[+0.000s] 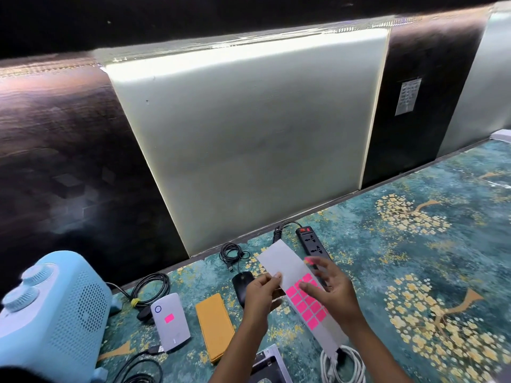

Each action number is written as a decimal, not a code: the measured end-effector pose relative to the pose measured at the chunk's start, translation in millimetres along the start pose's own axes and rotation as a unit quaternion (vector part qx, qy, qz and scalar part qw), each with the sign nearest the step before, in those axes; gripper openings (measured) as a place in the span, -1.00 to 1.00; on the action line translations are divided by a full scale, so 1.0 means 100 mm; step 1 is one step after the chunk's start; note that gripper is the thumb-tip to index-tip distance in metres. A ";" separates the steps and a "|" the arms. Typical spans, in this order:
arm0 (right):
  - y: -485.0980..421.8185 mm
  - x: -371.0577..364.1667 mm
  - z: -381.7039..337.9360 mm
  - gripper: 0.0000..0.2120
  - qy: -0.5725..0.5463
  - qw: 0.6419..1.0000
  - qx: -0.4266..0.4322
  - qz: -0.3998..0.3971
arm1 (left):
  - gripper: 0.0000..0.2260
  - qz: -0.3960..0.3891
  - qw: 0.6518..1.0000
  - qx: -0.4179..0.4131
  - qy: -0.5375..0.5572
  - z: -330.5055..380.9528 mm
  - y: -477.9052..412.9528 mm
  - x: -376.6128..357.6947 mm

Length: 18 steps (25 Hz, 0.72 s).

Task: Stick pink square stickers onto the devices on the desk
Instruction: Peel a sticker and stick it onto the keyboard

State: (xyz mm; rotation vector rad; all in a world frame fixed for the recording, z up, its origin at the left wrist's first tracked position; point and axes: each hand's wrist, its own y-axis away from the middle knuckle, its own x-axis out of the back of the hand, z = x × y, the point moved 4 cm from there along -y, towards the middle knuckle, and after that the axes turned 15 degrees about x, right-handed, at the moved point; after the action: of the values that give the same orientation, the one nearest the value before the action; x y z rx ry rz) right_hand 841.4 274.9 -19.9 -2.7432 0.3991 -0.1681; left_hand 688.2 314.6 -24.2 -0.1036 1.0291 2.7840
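Pinching one sheet (276, 262), left hand (260, 298), right hand (333, 290) touching, one stickered device (174, 328)

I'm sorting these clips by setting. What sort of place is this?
Likely an indoor desk against a panelled wall, home or office unclear: its patterned cover holds a power strip and a computer mouse.

Opening out bare on the desk (414, 244) right of the power strip (313, 247). Walling off the near left with a blue heater (69, 308) (black cables (150, 288) trailing beside it). Leaving only narrow gaps between white power bank (171, 322), orange case (214, 326) and black mouse (240, 283). Spanning the middle with a sticker sheet (276, 261) pinched in the left hand (260, 297). Closing the far edge with a wall panel (249, 134). Cluttering the front with a white cable coil (343, 366).
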 end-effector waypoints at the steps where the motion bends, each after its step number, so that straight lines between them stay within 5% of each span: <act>1: 0.00 0.02 0.02 -0.49 -0.006 1.000 -0.024 -0.006 | -0.79 -0.005 1.000 -0.002 -0.010 0.00 0.00 -0.01; 5: 0.04 0.20 0.11 -0.41 0.023 0.996 -0.089 0.004 | -0.89 -0.026 0.999 0.004 -0.043 -0.07 0.03 -0.14; 13: 0.54 1.13 0.48 -0.34 0.248 0.926 -0.188 0.212 | -0.94 0.016 0.997 0.023 -0.072 -0.34 0.18 -0.10; 18: 0.72 1.21 0.62 -0.36 0.371 0.897 -0.196 0.139 | -0.93 0.032 0.997 0.006 -0.076 -0.51 0.27 -0.02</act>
State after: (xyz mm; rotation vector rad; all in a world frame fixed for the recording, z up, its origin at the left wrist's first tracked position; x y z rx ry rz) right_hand 948.6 195.7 -96.6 -2.8508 1.1222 -1.1889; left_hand 685.8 260.6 -45.7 0.1440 1.0278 2.7911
